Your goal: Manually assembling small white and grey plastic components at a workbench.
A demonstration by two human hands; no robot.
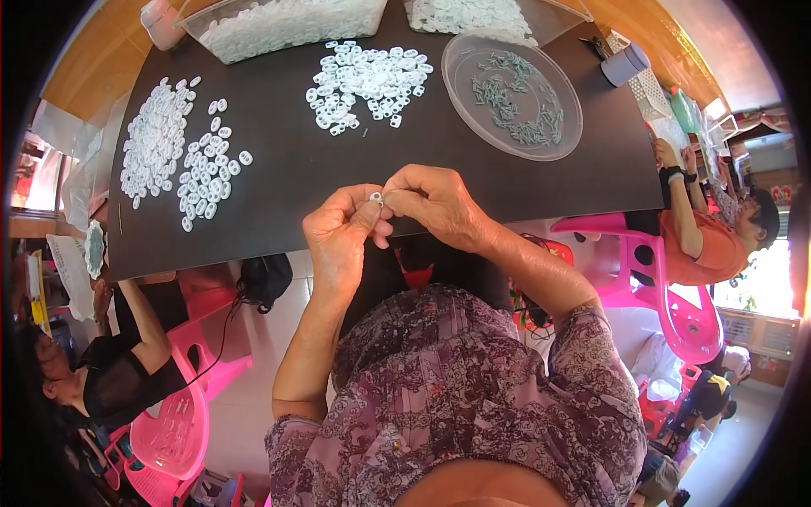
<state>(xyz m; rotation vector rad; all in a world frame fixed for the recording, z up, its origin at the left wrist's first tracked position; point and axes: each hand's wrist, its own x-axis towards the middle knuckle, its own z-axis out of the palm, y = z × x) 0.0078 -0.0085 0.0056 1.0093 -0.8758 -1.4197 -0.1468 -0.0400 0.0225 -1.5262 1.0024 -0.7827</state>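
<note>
My left hand (338,228) pinches a small white plastic piece with a hole (376,197) between thumb and fingers, just off the near edge of the dark table (279,182). My right hand (435,203) meets it there, its thumb and forefinger closed at the piece's right side. Whether a pin is between those right fingertips is too small to tell. Beyond my hands lies a heap of similar white pieces (367,80). To its right, a round clear plastic tray (457,72) holds scattered grey-green pins (498,97).
On the table's left are a large pile (156,139) and a smaller group (207,173) of white oval pieces. Two clear bins (291,38) (473,15) of white parts stand at the back. A jar (625,65) sits back right. People sit at left and right on pink chairs (173,427).
</note>
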